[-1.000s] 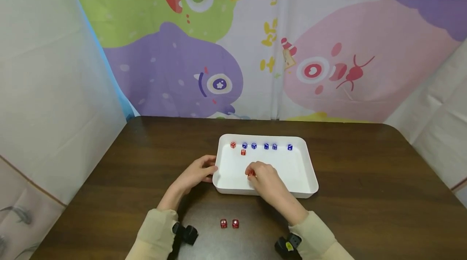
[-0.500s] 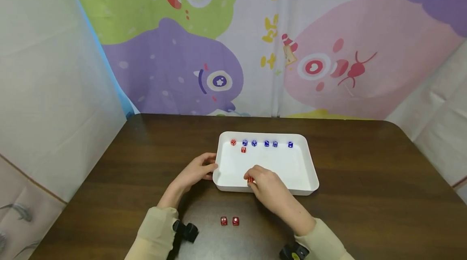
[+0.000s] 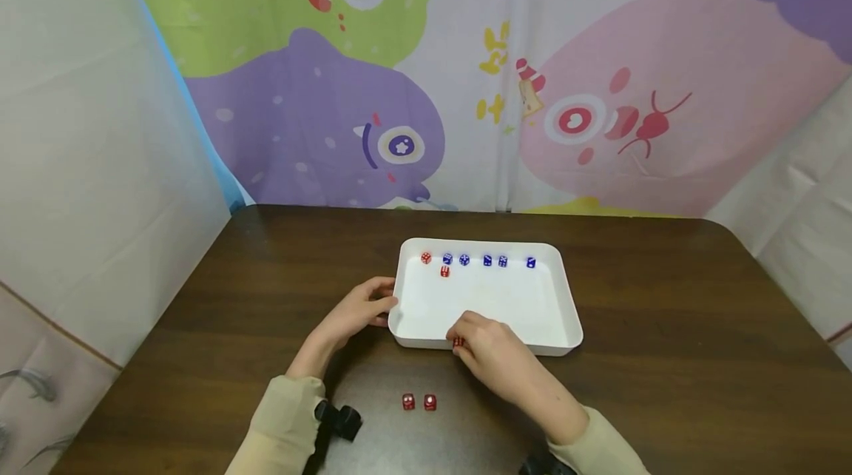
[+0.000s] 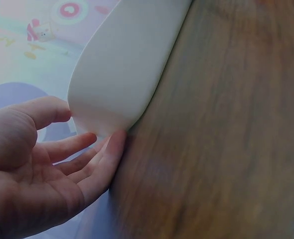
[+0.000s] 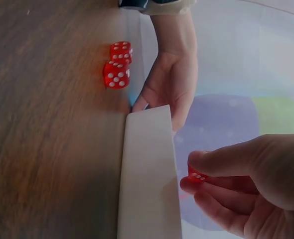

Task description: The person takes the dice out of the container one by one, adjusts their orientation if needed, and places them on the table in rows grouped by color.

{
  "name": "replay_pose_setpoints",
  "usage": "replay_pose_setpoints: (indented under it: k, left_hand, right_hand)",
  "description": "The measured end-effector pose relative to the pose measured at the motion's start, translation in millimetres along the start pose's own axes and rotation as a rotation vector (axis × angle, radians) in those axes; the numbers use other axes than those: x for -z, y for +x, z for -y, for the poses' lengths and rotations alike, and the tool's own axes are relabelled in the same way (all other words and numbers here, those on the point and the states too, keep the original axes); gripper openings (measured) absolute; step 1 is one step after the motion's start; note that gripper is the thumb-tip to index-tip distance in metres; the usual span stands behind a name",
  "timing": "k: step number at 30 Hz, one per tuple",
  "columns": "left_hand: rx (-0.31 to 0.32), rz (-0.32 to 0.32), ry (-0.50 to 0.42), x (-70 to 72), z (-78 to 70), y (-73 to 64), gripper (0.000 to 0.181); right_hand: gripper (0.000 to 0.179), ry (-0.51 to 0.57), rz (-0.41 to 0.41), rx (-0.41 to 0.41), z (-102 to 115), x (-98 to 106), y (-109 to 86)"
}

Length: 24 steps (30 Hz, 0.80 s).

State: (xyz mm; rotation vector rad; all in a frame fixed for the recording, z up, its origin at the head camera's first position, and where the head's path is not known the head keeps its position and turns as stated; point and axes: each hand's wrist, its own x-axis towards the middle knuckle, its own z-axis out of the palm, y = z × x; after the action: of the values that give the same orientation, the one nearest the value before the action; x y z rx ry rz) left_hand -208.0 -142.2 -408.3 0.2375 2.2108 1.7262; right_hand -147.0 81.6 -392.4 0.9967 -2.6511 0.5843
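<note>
My right hand (image 3: pixel 495 353) pinches a red die (image 3: pixel 458 342) between thumb and fingers at the front rim of a white tray (image 3: pixel 486 312). In the right wrist view the held red die (image 5: pixel 196 174) is above the tray wall (image 5: pixel 149 179), apart from it. My left hand (image 3: pixel 356 310) touches the tray's left end with its fingertips, fingers fairly straight, as the left wrist view shows at the tray's outer wall (image 4: pixel 122 64). Two red dice, a left one (image 3: pixel 409 402) and a right one (image 3: pixel 430 402), lie on the table in front of the tray.
Along the tray's back sit one red die (image 3: pixel 426 258) and several blue dice (image 3: pixel 464 260), with another red die (image 3: pixel 444 271) just in front. The dark wooden table (image 3: pixel 665 327) ends at a cartoon curtain (image 3: pixel 319 127).
My right hand has drawn the red die from inside the tray back toward its front rim. The left hand stays at the tray's left end. The head view has tilted slightly.
</note>
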Motion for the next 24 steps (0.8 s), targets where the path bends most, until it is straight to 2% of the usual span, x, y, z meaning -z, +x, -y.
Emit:
replay_pose_setpoints:
  k: [9,17,24]
  left_hand:
    - [0.003,0.002,0.009,0.4,1.5,1.9,0.044]
    - [-0.019,-0.002,-0.007,3.0,20.5,14.9,0.043]
    - [-0.020,-0.012,0.003,3.2,25.7,16.7,0.042]
  right_hand:
    - [0.005,-0.038,0.092,0.053,4,5,-4.0]
    - [0.007,0.021,0.200,0.066,6,1,-7.3]
    - [0.011,0.067,0.263,0.072,10,-4,-12.7]
